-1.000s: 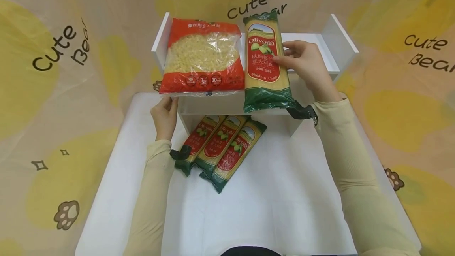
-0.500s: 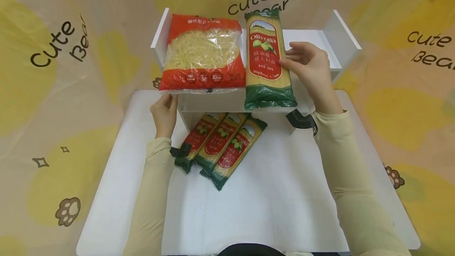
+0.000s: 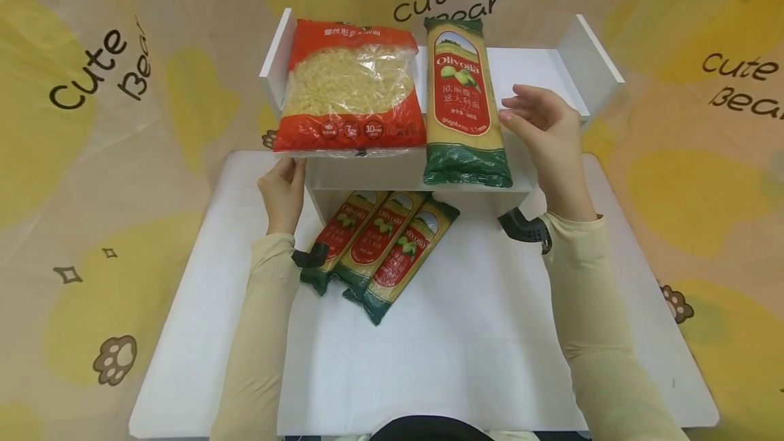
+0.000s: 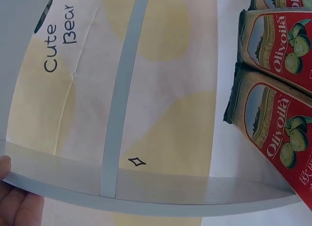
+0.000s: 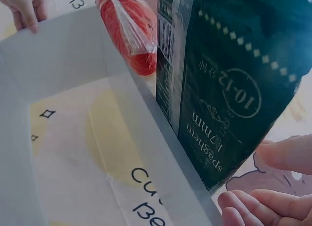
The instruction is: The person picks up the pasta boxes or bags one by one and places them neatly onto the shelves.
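A green-ended pack of spaghetti (image 3: 462,94) stands on the upper level of the white shelf (image 3: 380,175), right of a red and clear bag of short pasta (image 3: 352,87). Just right of the pack is my right hand (image 3: 551,145), its fingers loosely bent and nothing between them. In the right wrist view the thumb and fingertips are close to the pack's lower corner. My left hand (image 3: 283,194) grips the left side edge of the shelf below the pasta bag. The left wrist view has its thumb and fingers on either side of that edge.
Several more spaghetti packs (image 3: 382,243) lie fanned out on the white table (image 3: 478,359), their far ends under the shelf. Raised side panels (image 3: 591,56) bound the upper level. A patterned yellow cloth (image 3: 692,209) hangs behind and around.
My right hand has let go of the spaghetti pack and drawn back to the right and slightly down. The pack stays standing on the shelf. My left hand keeps its grip.
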Demonstrator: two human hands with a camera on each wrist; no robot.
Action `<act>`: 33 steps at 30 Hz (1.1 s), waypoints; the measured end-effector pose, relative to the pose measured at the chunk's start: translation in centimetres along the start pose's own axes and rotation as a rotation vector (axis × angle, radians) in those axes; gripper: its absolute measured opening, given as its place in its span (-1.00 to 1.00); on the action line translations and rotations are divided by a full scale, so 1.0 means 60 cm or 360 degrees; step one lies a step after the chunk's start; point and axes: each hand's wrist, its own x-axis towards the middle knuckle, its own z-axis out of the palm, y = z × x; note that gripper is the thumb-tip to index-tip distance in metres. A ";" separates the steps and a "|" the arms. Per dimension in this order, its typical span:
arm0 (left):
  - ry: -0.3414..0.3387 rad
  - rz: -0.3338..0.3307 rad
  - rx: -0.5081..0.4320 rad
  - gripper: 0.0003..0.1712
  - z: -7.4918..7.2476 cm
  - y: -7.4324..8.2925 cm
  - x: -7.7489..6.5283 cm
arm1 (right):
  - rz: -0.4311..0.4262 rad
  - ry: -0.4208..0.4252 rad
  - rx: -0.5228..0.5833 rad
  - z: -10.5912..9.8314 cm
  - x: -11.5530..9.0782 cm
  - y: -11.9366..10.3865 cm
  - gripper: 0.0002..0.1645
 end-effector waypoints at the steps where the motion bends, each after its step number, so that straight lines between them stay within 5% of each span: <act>1: -0.0002 -0.0003 -0.0002 -0.77 0.000 0.001 0.000 | -0.0010 0.0010 0.0037 -0.002 -0.003 0.003 -0.55; 12: -0.0013 -0.0009 -0.0017 -0.78 0.002 0.001 0.001 | -0.0039 0.0061 0.0221 -0.015 -0.043 0.038 -0.68; 33: -0.0038 -0.0079 -0.0008 -0.77 0.001 0.006 0.002 | 0.0151 -0.0097 0.0165 -0.018 -0.118 0.135 -0.79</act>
